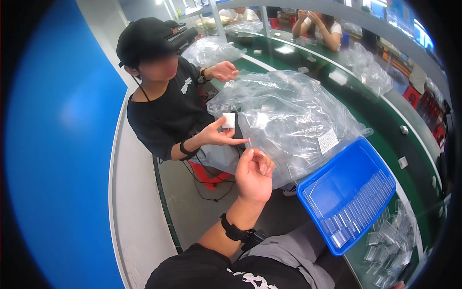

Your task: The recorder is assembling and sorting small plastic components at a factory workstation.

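My left hand [255,180] is raised palm up in front of the large clear plastic bag [288,115], its fingers curled in loosely. I see nothing in its palm. Close beyond my fingertips, a co-worker's hand [219,135] holds a small white cylindrical piece [228,120] and points a finger toward my hand. The co-worker's other hand [223,71] is lifted with its palm up. Only a sliver of my right hand [398,285] shows at the bottom right edge, near loose clear plastic pieces [392,245]; its fingers are hidden.
A blue tray [313,185] with rows of clear plastic pieces [361,204] sits tilted at my right. The green conveyor belt [385,130] curves past, carrying small white items. A blue panel [57,144] stands left. Another person [320,31] sits beyond the belt.
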Available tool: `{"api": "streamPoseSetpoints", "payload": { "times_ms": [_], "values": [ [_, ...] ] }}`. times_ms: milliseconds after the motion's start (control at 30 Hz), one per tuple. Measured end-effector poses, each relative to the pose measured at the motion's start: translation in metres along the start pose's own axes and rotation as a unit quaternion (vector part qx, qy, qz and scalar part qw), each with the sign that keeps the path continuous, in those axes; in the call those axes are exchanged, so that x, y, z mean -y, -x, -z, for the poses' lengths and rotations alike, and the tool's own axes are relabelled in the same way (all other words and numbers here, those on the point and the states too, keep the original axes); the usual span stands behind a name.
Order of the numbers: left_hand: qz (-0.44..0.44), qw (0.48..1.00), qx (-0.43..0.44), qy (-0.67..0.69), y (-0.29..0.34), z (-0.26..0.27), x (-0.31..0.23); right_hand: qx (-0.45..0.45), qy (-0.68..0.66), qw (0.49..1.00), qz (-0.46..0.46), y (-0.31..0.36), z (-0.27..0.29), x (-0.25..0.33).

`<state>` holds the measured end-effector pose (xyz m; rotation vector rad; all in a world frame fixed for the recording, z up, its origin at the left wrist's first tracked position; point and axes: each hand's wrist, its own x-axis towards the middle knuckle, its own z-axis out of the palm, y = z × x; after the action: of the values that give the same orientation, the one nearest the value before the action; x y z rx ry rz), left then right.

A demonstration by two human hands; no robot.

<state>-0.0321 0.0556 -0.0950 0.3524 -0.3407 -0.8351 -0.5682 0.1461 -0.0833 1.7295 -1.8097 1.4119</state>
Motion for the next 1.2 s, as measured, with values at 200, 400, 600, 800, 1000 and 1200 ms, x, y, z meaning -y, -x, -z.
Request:
{"api": "streamPoseSetpoints", "payload": {
  "times_ms": [200, 400, 600, 800, 1000, 1200],
  "values": [
    [-0.096, 0.980, 0.042, -0.167, 0.004, 0.007, -0.012, 0.197, 0.049, 0.974, 0.100, -0.012, 0.002, 0.047],
    [-0.161, 0.864, 0.116, -0.464, 0.012, 0.023, -0.029, 0.237, 0.041, 0.955, 0.174, -0.004, -0.019, 0.058],
    [-0.376, 0.637, 0.180, -0.648, 0.008, 0.026, -0.038, 0.240, 0.059, 0.941, 0.230, 0.005, -0.031, 0.056],
    [-0.393, 0.542, 0.248, -0.700, 0.007, 0.030, -0.037, 0.242, 0.088, 0.908, 0.331, 0.012, -0.033, 0.071],
    [-0.421, 0.471, 0.301, -0.715, 0.004, 0.055, -0.035, 0.278, 0.103, 0.890, 0.345, 0.016, -0.040, 0.077],
    [-0.417, 0.480, 0.342, -0.692, 0.001, 0.064, -0.025, 0.283, 0.117, 0.894, 0.327, 0.025, -0.039, 0.074]
  ]
}}
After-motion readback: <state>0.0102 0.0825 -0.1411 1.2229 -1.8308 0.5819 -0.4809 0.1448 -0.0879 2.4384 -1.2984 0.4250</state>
